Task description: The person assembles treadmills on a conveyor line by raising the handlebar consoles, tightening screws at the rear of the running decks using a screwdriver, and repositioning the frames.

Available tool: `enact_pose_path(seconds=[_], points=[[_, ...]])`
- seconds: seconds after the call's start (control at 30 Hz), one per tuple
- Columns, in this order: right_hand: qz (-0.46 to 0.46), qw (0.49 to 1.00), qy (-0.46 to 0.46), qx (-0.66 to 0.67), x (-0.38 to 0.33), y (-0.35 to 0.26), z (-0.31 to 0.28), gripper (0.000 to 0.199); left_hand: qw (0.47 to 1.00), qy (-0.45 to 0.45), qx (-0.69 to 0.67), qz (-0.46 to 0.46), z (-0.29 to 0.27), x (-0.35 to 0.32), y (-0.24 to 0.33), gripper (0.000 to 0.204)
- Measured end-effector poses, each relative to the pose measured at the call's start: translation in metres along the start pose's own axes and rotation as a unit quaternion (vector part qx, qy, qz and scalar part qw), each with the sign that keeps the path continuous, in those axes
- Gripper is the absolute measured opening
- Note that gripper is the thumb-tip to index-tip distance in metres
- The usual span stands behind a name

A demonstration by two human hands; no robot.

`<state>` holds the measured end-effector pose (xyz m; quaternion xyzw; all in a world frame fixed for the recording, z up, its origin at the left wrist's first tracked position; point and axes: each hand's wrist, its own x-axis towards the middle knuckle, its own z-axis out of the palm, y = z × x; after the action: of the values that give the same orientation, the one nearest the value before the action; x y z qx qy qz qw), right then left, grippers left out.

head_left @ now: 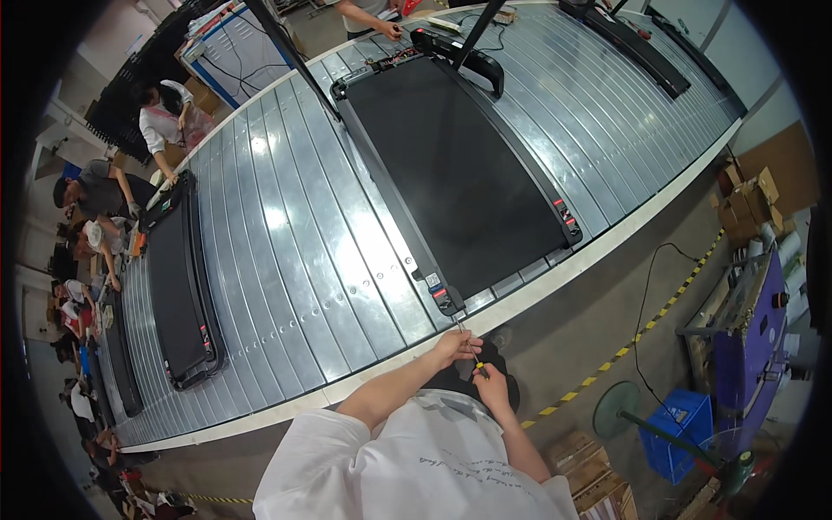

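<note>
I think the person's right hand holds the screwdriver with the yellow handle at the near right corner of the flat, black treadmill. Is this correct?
Not quite: the corner is wrong. The head view shows the right hand holding the yellow-handled screwdriver at the near left corner of the flat, black treadmill.

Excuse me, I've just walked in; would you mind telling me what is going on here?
A person stands at a metal-slatted work surface, working on the near left corner of a black treadmill base. Their right hand grips the yellow-and-black handle of a screwdriver, its shaft pointing toward that corner; their left hand is up by the shaft. Whether the tip is seated is too small to tell. Other people work along the far side.
</note>
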<state>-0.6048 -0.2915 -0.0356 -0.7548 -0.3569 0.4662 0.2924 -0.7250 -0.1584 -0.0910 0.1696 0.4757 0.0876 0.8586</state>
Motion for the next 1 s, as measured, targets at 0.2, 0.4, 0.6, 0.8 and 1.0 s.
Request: enact_pose_path(seconds=[0.2,0.4,0.6,0.8,1.0], points=[[-0.111,0.99,0.066,-0.056,0.021,0.003,0.03,0.015,0.999,0.011,0.043,0.018,-0.021,0.005,0.014,0.022],[0.192,0.768,-0.157,0.59,0.019,0.069,0.043,0.025,0.982,0.022,0.186,-0.03,-0.007,-0.005,-0.019,0.027],[0.134,0.84,0.056,0.523,-0.051,-0.001,0.022,0.034,0.991,0.062,0.121,0.004,0.018,-0.031,-0.037,0.024],[0.269,0.606,-0.074,0.745,-0.032,0.08,0.069,0.016,0.975,0.115,0.19,-0.019,-0.004,-0.032,-0.049,0.025],[-0.041,0.943,0.104,0.313,-0.091,0.011,0.041,0.051,0.986,0.078,0.144,0.006,0.001,-0.029,-0.052,0.031]])
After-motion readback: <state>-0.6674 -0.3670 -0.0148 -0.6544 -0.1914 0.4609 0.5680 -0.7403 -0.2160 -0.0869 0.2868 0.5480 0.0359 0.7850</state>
